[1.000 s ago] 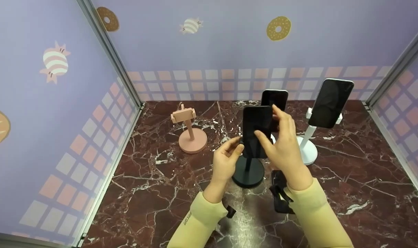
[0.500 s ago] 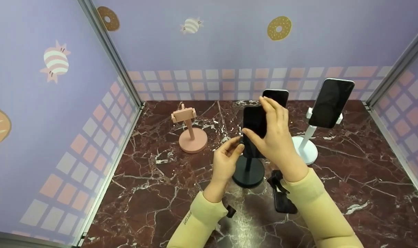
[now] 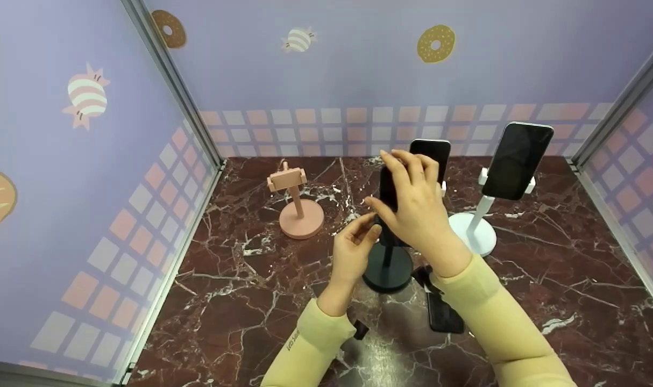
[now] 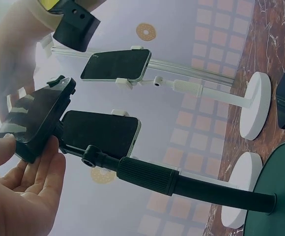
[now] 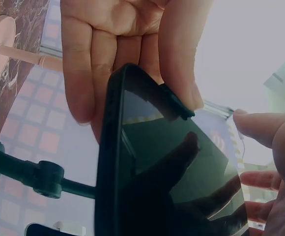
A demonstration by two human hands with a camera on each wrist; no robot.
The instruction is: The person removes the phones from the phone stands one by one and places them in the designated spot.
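My left hand (image 3: pixel 353 252) pinches the side clamp (image 5: pixel 177 101) of a black phone stand (image 3: pixel 387 271), thumb on the clamp and fingers behind. In that clamp a black phone (image 5: pixel 182 172) stands tilted, its screen towards me. Over the phone's screen in the head view is my right hand (image 3: pixel 420 215), fingers spread and thumb apart. In the right wrist view the right hand's fingertips reach the phone's far edge; whether they touch it I cannot tell. The right hand hides most of the phone in the head view.
A pink phone stand (image 3: pixel 299 215) is at the left. Behind and to the right, two white stands hold phones, one upright (image 3: pixel 431 153) and one tilted (image 3: pixel 517 161). Another black phone (image 3: pixel 446 317) lies on the marble table beside my right sleeve. Patterned walls surround the table.
My right hand has moved left across the phone's screen, and its thumb has come away from the screen's middle. The left hand stays at the clamp.
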